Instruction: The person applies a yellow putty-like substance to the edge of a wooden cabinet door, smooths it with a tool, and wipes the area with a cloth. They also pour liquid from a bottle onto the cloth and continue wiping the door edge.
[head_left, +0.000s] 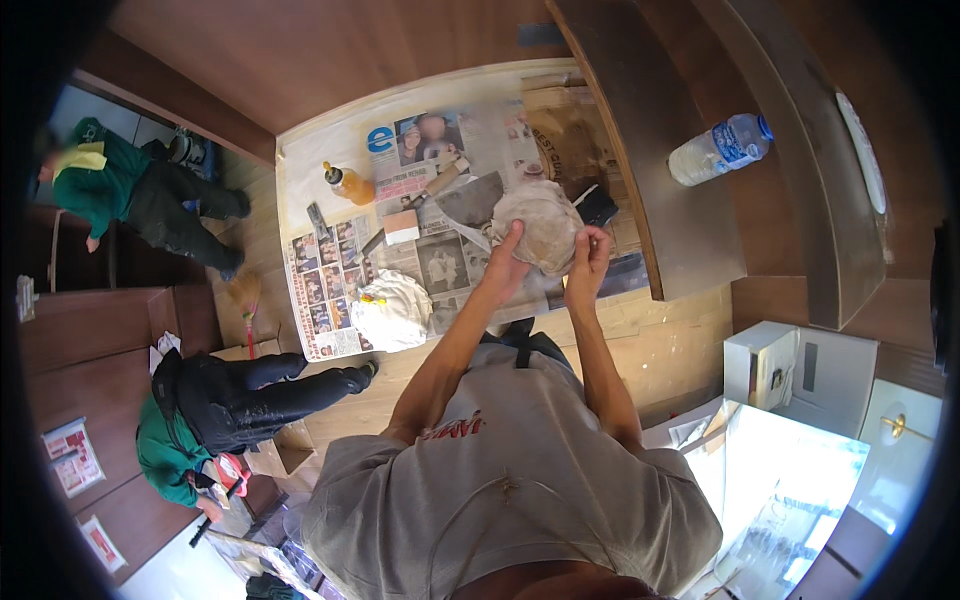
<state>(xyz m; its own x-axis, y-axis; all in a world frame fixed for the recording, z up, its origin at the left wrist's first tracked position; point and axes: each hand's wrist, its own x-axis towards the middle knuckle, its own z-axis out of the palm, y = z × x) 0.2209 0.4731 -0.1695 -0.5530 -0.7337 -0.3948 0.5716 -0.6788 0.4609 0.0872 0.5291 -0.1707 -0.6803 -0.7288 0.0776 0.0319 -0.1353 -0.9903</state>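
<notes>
Fingers (515,232) of left hand (505,266) hold lower-left edge of round cloth pad (541,222), thumb on top. Right hand (586,266): fingertips pinched narrow on pad's right rim. Pad location: over newspaper-covered table (300,185), just beside black object (598,207). Step in hand, as judged: two-handed adjustment of pad. Next move likely calls for steady left support, light right grip along rim.

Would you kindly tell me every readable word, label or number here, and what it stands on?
I won't copy wording, but lettering shows on:
Newspaper: legible headlines; small print unreadable.
Brown cardboard: dark capitals, partly legible.
Water bottle: blue label, too small.
Grey shirt: red lettering, blurred.
Wall sheets: print too small.
</notes>
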